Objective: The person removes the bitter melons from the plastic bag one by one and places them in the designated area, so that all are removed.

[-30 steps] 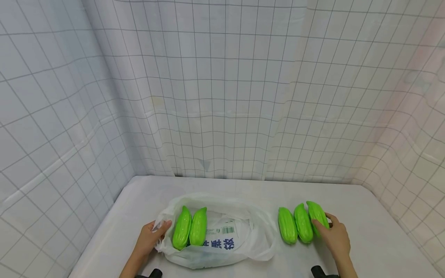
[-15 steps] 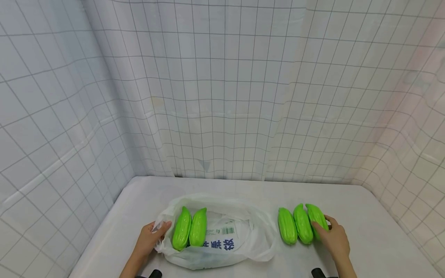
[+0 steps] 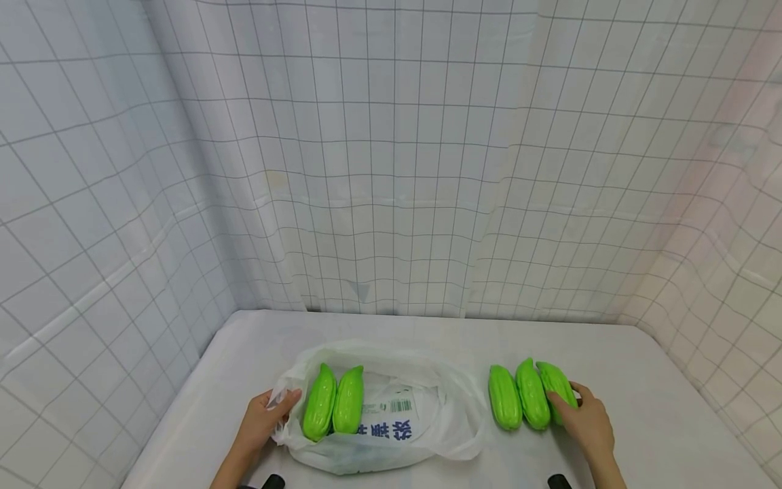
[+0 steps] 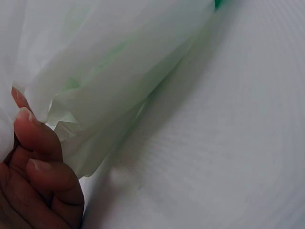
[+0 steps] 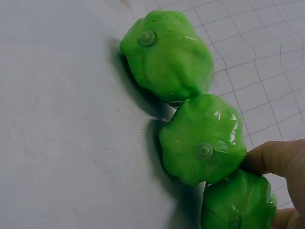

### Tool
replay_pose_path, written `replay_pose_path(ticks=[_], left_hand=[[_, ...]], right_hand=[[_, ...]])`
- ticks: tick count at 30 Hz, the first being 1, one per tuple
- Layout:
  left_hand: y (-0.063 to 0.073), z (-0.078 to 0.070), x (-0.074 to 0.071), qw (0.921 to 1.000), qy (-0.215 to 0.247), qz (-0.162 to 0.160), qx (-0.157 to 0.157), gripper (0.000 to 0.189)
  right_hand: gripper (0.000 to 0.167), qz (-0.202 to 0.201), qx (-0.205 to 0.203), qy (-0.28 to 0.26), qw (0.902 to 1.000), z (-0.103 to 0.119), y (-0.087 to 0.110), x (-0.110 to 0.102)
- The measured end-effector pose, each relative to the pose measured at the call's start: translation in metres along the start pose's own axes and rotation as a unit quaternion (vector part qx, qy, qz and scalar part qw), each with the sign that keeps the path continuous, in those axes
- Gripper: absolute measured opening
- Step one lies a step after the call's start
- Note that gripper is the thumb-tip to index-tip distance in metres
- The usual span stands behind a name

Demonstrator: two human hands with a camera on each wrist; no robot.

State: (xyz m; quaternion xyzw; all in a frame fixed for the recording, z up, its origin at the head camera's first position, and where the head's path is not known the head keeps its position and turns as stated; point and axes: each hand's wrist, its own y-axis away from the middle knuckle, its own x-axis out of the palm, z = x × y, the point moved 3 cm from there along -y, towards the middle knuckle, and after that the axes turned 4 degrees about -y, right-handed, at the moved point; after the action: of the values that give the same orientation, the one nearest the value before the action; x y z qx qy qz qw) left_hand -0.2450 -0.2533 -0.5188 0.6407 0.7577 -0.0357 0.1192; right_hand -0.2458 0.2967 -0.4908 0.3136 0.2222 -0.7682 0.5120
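Observation:
A thin white plastic bag (image 3: 330, 462) lies with its mouth spread wide, two glossy green ribbed gourds (image 3: 348, 401) side by side in its left part. My left hand (image 3: 261, 415) pinches the bag's left rim; in the left wrist view its curled fingers (image 4: 40, 138) hold the crumpled plastic. To the right of the bag, three similar gourds stand in a row: a left gourd (image 3: 505, 397), a middle gourd (image 3: 533, 394) and a right gourd (image 3: 554, 380). My right hand (image 3: 588, 418) grips the right gourd between thumb and fingers, and it touches the middle one (image 5: 202, 138).
White cloth covers the table (image 3: 427, 329). Behind and at both sides hang white gridded curtains (image 3: 391, 170). Blue printed characters and a barcode (image 3: 400, 405) show inside the bag. Black wrist devices (image 3: 275, 481) show at the bottom edge.
The right gourd has come slightly toward me and to the left, lower beside the middle one, with my right hand still around it. My left hand and the bag have stayed put.

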Motion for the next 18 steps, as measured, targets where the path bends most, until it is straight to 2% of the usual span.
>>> replay_pose_path(ticks=[6, 18], left_hand=[[0.0, 0.0001, 0.0, 1.0, 0.003, 0.004, -0.004, 0.034], [0.0006, -0.0004, 0.0006, 0.9999, 0.007, 0.008, -0.001, 0.032]], right_hand=[[0.077, 0.014, 0.006, 0.001, 0.9999, -0.0011, 0.001, 0.0006], [0.078, 0.019, -0.009, 0.001, 0.9998, -0.002, 0.0025, 0.0]])
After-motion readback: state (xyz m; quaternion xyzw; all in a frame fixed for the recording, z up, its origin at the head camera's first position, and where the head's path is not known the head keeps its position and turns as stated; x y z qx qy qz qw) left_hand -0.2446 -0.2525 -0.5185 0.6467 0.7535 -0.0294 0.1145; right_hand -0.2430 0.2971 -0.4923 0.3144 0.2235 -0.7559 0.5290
